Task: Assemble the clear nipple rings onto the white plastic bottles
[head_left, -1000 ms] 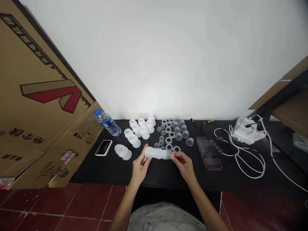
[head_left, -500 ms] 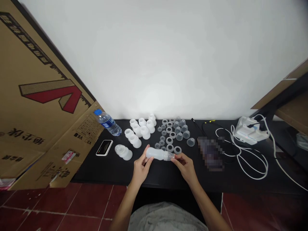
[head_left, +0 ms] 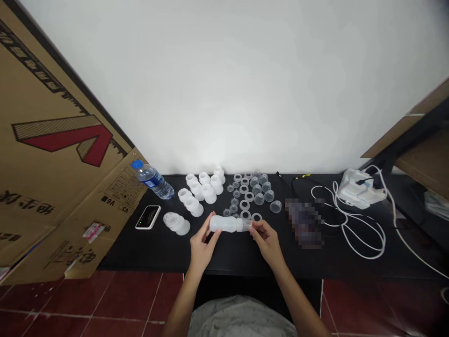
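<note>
Along a plain white wall (head_left: 224, 93) runs a long black table (head_left: 231, 257), its left end beside a printed brown cardboard box (head_left: 70, 182). Near that box is a clear, blue-capped plastic water bottle (head_left: 154, 180). Over the table, the left hand (head_left: 202, 244), curled firmly, grips the base of a frosted white plastic bottle (head_left: 224, 223), held sideways; the right hand (head_left: 268, 242) pinches the clear, tapered cap (head_left: 245, 225) at its other end. Farther back, left of centre, stand frosted white bottle bodies (head_left: 209, 194) with open necks. Clear domed caps (head_left: 276, 206) lie to their right; flat translucent rings (head_left: 244, 209) sit between, and the smallest pieces, clear discs with raised centres (head_left: 234, 201), lie left of them.
</note>
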`<state>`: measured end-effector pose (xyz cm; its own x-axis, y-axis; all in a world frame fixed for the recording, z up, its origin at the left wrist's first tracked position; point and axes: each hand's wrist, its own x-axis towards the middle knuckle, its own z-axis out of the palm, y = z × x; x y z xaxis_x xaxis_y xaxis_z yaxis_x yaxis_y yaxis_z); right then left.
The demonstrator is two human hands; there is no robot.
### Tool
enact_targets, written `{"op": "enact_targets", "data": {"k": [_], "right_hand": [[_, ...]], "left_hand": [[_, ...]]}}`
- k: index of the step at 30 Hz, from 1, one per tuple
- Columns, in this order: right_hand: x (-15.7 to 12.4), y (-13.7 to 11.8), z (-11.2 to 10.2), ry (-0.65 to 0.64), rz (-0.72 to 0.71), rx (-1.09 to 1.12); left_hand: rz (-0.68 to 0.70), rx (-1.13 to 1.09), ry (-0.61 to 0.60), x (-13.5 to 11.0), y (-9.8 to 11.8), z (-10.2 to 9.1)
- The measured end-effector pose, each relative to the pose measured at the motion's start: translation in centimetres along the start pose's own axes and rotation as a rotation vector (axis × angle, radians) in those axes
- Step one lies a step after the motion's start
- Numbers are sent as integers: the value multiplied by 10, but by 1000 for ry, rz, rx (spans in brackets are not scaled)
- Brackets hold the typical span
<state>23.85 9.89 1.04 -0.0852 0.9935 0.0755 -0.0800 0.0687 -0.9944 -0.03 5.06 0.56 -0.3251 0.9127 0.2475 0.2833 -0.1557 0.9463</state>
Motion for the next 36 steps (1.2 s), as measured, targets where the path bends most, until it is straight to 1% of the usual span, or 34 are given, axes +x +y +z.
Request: {"op": "enact_targets", "data": {"k": [5, 10, 16, 26, 32, 36], "right_hand": [[3, -4, -4, 27, 6, 3], [4, -8, -4, 43, -11, -19], [3, -6, -2, 45, -6, -8], [4, -6, -4, 105, 6, 28], [6, -6, -4, 143, 19, 67], [4, -8, -5, 139, 10, 60]], "left_hand": [[18, 91, 1, 0, 0, -3], [35, 87, -8, 1, 3, -4], [29, 66, -4, 1, 4, -4], [82, 103, -97, 1, 6, -3], [124, 85, -107, 1, 3, -1], [209, 189, -98, 2, 4, -1]]}}
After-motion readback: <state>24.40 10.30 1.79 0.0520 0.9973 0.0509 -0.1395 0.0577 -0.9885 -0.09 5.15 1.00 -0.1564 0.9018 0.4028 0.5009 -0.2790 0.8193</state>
